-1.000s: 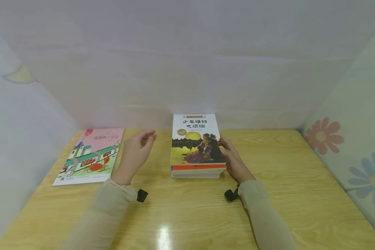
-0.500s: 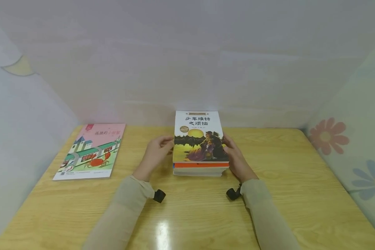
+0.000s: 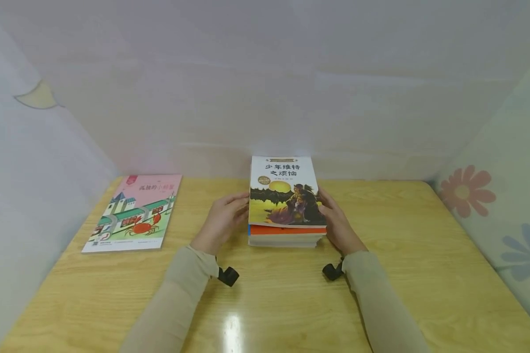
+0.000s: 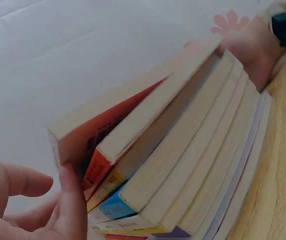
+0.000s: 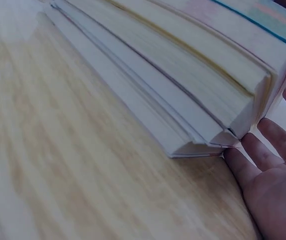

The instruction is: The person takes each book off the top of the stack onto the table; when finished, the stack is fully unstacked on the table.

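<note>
Both hands make the grip: the left hand [image 3: 223, 220] lies flat against the left side of the stack of books [image 3: 287, 235], fingers straight and touching the top book [image 3: 286, 191], and the right hand [image 3: 337, 225] does the same on the right side, its fingers spread along the page edges. Neither hand curls round anything; in the right wrist view the fingers [image 5: 262, 155] are straight and just meet the bottom corner of the stack, and in the left wrist view the thumb [image 4: 73, 200] rests against the spine end of the top book.

That stack sits near the middle of the worktop [image 3: 406, 274], close to its far edge. Its top book has a yellow picture cover and lies slightly skewed over an orange one beneath (the wrist views show the lower books fanned out a little, not flush). One pink book [image 3: 132, 212] lies flat by itself toward the far left corner of the worktop, well apart from the stack.

As a judgement: the work looks partly done. One book is laid out separately, several remain piled, and the top book is bracketed by both hands but not lifted; it rests on the pile. What is left appears to be the rest of the pile.
</note>
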